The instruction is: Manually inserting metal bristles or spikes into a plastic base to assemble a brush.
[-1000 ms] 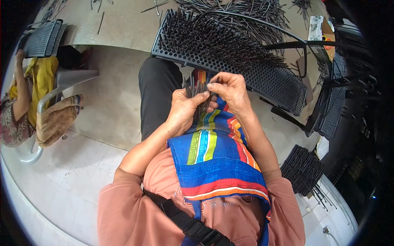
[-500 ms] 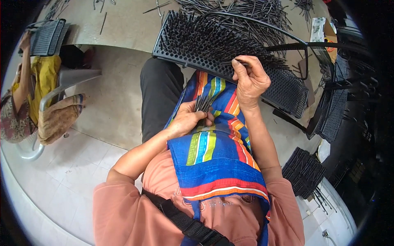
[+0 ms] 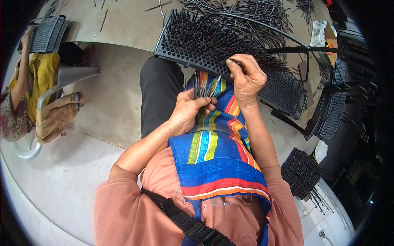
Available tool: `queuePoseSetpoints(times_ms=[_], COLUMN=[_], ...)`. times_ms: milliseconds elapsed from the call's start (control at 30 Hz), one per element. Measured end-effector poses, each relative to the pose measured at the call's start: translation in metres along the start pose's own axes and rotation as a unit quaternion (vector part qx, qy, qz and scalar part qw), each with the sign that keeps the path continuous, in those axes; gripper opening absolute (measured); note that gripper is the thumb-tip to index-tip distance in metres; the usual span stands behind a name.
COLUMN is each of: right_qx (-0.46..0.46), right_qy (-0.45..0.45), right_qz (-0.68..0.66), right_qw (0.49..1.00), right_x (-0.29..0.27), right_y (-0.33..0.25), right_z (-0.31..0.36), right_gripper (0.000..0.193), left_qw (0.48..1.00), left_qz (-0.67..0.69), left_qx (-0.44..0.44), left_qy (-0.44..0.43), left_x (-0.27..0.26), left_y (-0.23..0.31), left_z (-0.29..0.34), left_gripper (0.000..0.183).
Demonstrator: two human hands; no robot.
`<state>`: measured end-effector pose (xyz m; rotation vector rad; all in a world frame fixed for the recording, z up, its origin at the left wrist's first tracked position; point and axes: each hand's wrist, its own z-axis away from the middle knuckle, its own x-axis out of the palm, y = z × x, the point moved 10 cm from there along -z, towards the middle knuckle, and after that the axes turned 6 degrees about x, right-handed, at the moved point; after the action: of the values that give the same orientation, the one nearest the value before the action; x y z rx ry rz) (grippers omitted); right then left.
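Note:
My left hand [image 3: 184, 111] is closed round a small bundle of thin dark sticks [image 3: 201, 88], whose ends fan out above the thumb. It rests over my striped apron [image 3: 204, 146]. At the near edge of a black perforated rack [image 3: 286, 95], my right hand [image 3: 248, 78] is closed in a pinch; whatever lies between its fingertips is too small and dark to make out. Many dark sticks [image 3: 197, 36] stand upright in the rack's holes, densest at its left and middle. Bare holes show along the near edge and at the right end.
Loose dark sticks [image 3: 250, 14] lie heaped on the table [image 3: 127, 24] behind the rack. An open carton [image 3: 324, 35] and more perforated racks [image 3: 334, 110] stand at the right. A stack of dark sticks [image 3: 303, 172] sits low right. Another person's arm [image 3: 22, 78] reaches to a rack at left.
My left hand has risen towards the rack, and its sticks are spread wider. My right hand has shifted slightly left along the rack's near edge, still pinched.

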<state>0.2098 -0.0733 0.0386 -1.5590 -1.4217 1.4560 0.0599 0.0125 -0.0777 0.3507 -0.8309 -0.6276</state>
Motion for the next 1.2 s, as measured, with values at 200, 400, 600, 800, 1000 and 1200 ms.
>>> queuePoseSetpoints(times_ms=[200, 400, 600, 800, 1000, 1200], right_qx=[-0.04, -0.067, -0.111, -0.085, 0.321, 0.381], right_qy=[-0.013, -0.025, -0.072, -0.072, -0.186, -0.223], right_qz=[0.077, 0.11, 0.154, 0.219, -0.125, -0.163], right_qw=[0.996, 0.991, 0.979, 0.969, 0.92, 0.882], right_x=[0.013, 0.017, 0.023, 0.013, 0.021, 0.021], right_y=[-0.015, -0.022, -0.03, -0.029, 0.045, 0.056], right_z=[0.0, -0.004, -0.006, 0.005, 0.037, 0.048], right_gripper=[0.014, 0.013, 0.013, 0.014, 0.01, 0.006], left_qw=[1.0, 0.999, 0.997, 0.997, 0.998, 0.999], left_qz=[0.024, 0.046, 0.069, 0.076, 0.035, 0.031], left_qx=[-0.004, -0.004, 0.002, 0.006, -0.026, -0.003], left_qy=[0.011, 0.019, 0.022, -0.004, -0.053, -0.03], left_x=[-0.005, -0.006, -0.003, 0.002, 0.025, 0.032], left_y=[-0.001, -0.001, 0.002, 0.007, 0.012, 0.008], left_z=[-0.004, -0.006, -0.006, -0.004, 0.001, 0.001], left_gripper=[0.011, 0.01, 0.009, 0.012, 0.014, 0.014])
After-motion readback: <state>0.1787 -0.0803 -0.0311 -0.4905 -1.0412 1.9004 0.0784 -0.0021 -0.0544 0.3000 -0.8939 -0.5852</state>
